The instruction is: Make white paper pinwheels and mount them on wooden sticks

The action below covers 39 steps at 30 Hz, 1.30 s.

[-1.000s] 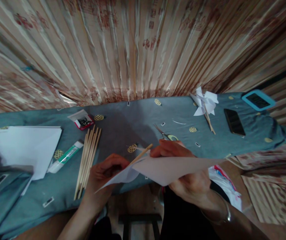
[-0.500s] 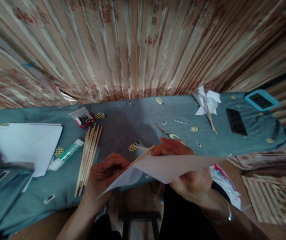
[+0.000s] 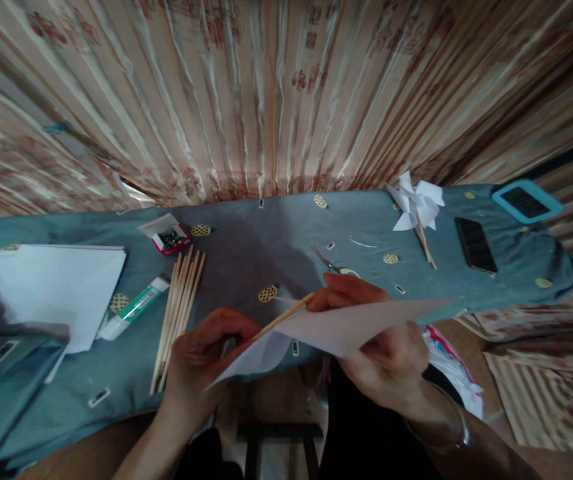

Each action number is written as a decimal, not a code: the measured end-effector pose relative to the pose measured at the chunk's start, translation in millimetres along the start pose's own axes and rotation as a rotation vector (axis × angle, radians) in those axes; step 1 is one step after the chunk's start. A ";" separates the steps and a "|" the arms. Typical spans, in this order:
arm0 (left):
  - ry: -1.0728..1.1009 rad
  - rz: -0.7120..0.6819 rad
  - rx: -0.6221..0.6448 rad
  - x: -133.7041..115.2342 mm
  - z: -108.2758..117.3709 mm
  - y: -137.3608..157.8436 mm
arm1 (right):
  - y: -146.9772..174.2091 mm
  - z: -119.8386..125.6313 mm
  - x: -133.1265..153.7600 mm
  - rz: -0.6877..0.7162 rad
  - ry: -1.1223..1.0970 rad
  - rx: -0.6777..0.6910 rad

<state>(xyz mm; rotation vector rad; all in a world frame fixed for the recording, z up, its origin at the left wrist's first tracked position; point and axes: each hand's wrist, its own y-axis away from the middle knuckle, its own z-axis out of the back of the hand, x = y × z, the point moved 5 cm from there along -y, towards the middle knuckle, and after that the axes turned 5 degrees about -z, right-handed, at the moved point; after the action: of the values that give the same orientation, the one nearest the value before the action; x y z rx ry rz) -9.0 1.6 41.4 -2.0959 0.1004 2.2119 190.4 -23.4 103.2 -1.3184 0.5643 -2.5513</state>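
Note:
A white sheet of paper (image 3: 336, 328), cut and bent into flaps, is held up above the table's front edge. Along its upper side lies a thin wooden stick (image 3: 289, 312), slanting up to the right. My left hand (image 3: 206, 353) is closed on the stick's lower end, with a paper flap against its fingers. My right hand (image 3: 381, 347) grips the paper from the right, fingers at the stick's upper end; the paper partly covers this hand. Just beyond it lie scissors (image 3: 333, 264), their handle partly hidden.
Several wooden sticks (image 3: 179, 313), a glue tube (image 3: 136, 307), an open red box of small dark pieces (image 3: 169, 240) and stacked white paper (image 3: 56, 287) lie left. At right are paper pinwheels on sticks (image 3: 419, 203), a phone (image 3: 475, 244) and a blue-framed tablet (image 3: 527, 200).
My hands, with the paper and stick, have shifted slightly to the right. The paper's right tip is tilted a little higher. Both hands keep their hold.

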 end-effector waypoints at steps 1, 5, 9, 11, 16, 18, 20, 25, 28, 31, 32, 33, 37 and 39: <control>-0.028 -0.015 -0.010 0.4 1.2 1.6 | 0.3 -1.0 -4.3 -0.078 -0.040 -0.008; -0.189 -0.109 -0.075 -1.6 6.4 4.8 | -3.0 -9.1 -19.6 -0.301 -0.217 -0.027; -0.356 -0.206 -0.087 -4.4 7.2 1.3 | -10.2 -23.0 -36.6 -0.446 -0.371 -0.031; -0.396 -0.222 -0.082 -2.1 6.5 -1.2 | -12.2 -31.1 -45.6 -0.499 -0.436 -0.026; -0.435 -0.215 -0.074 8.1 4.9 -5.4 | -13.0 -48.8 -65.8 -0.602 -0.560 -0.003; -0.441 -0.230 -0.078 9.9 4.7 -6.6 | -12.5 -54.9 -72.2 -0.650 -0.614 0.015; -0.454 -0.245 -0.078 11.3 4.4 -7.7 | -11.9 -59.7 -76.9 -0.696 -0.664 0.029; -0.474 -0.287 -0.083 15.4 4.3 -9.5 | -9.6 -65.5 -83.4 -0.808 -0.759 0.027; -0.475 -0.289 -0.081 17.7 4.1 -8.9 | -7.1 -66.2 -87.6 -0.847 -0.756 0.029; -0.474 -0.283 -0.073 18.4 3.8 -7.8 | -5.0 -66.8 -91.8 -0.849 -0.758 0.043; -0.471 -0.278 -0.070 18.5 3.8 -7.6 | -4.9 -67.0 -92.6 -0.840 -0.760 0.053; -0.467 -0.272 -0.067 18.7 3.8 -7.5 | -4.9 -67.2 -93.0 -0.829 -0.759 0.063; -0.447 -0.241 -0.052 20.2 4.5 -8.3 | -6.2 -66.3 -92.5 -0.804 -0.762 0.064; -0.442 -0.231 -0.044 21.3 4.8 -8.5 | -6.9 -65.8 -91.3 -0.798 -0.762 0.064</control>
<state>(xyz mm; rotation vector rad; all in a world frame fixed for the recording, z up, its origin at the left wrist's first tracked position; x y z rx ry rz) -13.9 11.1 20.5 -1.4954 -0.2118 2.4772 189.1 31.0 4.4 -2.6700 -0.2500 -2.1724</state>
